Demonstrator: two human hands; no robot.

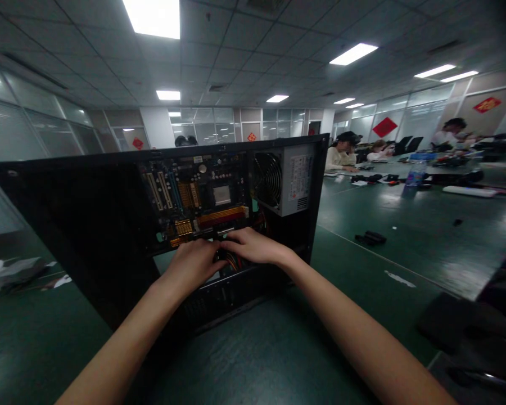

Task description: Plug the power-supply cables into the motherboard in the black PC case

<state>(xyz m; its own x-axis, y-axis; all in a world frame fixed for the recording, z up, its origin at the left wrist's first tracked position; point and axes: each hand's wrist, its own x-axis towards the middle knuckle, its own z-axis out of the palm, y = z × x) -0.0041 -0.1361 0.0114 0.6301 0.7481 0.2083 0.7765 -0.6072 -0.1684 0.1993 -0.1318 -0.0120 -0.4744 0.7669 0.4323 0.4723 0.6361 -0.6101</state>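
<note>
An open black computer case (88,225) stands on the green table, its inside facing me. Inside it are a dark motherboard (221,194) and, at the upper right, a silver power supply (297,180) with a round fan. My left hand (196,260) reaches in below the motherboard, fingers bent and close together. Beside it my right hand (251,246) reaches in from the right, its fingertips near those of the left. Coloured cables (233,261) run just beneath the hands. What the fingers grip is hidden.
On the green table (354,264) to the right lie a small black object (370,238) and a plastic bottle (415,174). Crumpled white and grey material (14,271) lies at the left. Several people sit further back. A dark chair-like shape is at the lower right.
</note>
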